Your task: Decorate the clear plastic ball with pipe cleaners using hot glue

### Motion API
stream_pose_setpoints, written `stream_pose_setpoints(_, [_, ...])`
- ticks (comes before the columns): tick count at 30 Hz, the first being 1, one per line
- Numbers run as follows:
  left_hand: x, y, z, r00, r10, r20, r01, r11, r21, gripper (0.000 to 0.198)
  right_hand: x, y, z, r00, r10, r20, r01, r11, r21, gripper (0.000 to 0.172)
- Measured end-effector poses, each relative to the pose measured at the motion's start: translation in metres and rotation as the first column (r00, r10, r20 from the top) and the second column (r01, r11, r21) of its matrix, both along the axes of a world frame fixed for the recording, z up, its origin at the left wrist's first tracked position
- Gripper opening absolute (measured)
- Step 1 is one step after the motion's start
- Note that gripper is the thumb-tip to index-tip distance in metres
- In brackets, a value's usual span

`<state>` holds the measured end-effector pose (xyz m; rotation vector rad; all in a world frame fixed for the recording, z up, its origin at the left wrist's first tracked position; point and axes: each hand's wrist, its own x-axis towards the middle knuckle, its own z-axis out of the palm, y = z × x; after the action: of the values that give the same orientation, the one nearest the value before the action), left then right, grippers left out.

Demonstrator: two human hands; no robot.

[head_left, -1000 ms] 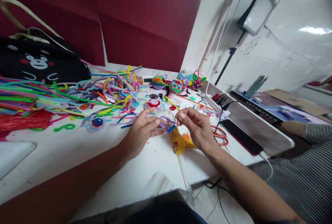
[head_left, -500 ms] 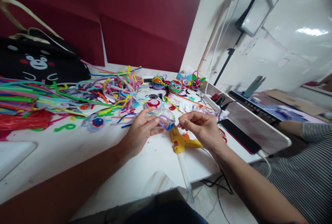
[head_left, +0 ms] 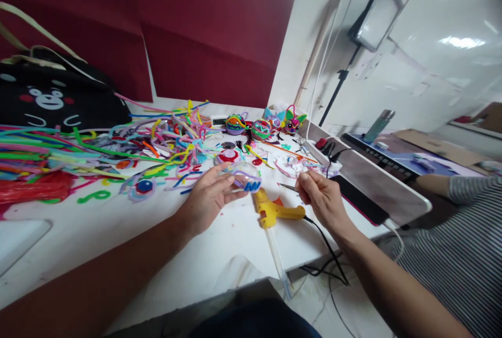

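Far left of the yellow glue gun [head_left: 274,211], a heap of pipe cleaners [head_left: 117,142] is sprawling over the desk [head_left: 98,223]. Just up and left of the gun, my left grip [head_left: 209,199] is closing around a clear ball [head_left: 246,178] banded with purple and blue pipe cleaner. Just right of the gun, my right grip [head_left: 319,197] is pinching a thin metal tool [head_left: 288,187], its tip pointing toward the ball without touching it. Farther right of the gun, a phone [head_left: 361,201] is lying flat.

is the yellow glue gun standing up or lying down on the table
Lying down: the glue gun rests on its side on the table, between the left hand and right hand.
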<state>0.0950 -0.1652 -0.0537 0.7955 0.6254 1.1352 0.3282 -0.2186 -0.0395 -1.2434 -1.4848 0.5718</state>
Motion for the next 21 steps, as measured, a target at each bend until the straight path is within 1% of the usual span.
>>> stream_pose_setpoints(4, [-0.001, 0.004, 0.000, 1.000, 0.001, 0.030, 0.001, 0.998, -0.068, 0.037, 0.007, -0.007, -0.003, 0.997, 0.063, -0.052, -0.065, 0.997, -0.037, 0.029])
stream_pose_setpoints(9, [-0.002, 0.008, 0.002, 0.999, 0.014, 0.049, -0.008, 0.991, -0.134, 0.027, 0.015, -0.014, -0.010, 0.992, 0.013, -0.125, -0.021, 0.998, -0.063, 0.023])
stream_pose_setpoints(12, [-0.003, 0.009, 0.003, 0.999, 0.032, 0.040, -0.026, 0.990, -0.142, 0.021, 0.021, -0.015, -0.016, 0.978, -0.008, -0.209, -0.010, 0.996, -0.084, 0.026])
stream_pose_setpoints(14, [-0.003, 0.010, 0.002, 0.998, 0.045, 0.034, -0.039, 0.989, -0.146, 0.020, 0.024, -0.015, -0.020, 0.969, -0.026, -0.244, 0.007, 0.997, -0.080, 0.032])
stream_pose_setpoints(18, [-0.004, 0.011, 0.001, 0.998, 0.049, 0.030, -0.044, 0.989, -0.143, 0.021, 0.027, -0.018, -0.024, 0.973, -0.078, -0.216, 0.069, 0.996, -0.047, 0.045])
stream_pose_setpoints(21, [-0.004, 0.010, 0.002, 0.999, 0.054, 0.006, -0.052, 0.987, -0.150, 0.022, 0.029, -0.021, -0.025, 0.980, -0.045, -0.192, 0.035, 0.998, -0.055, 0.039])
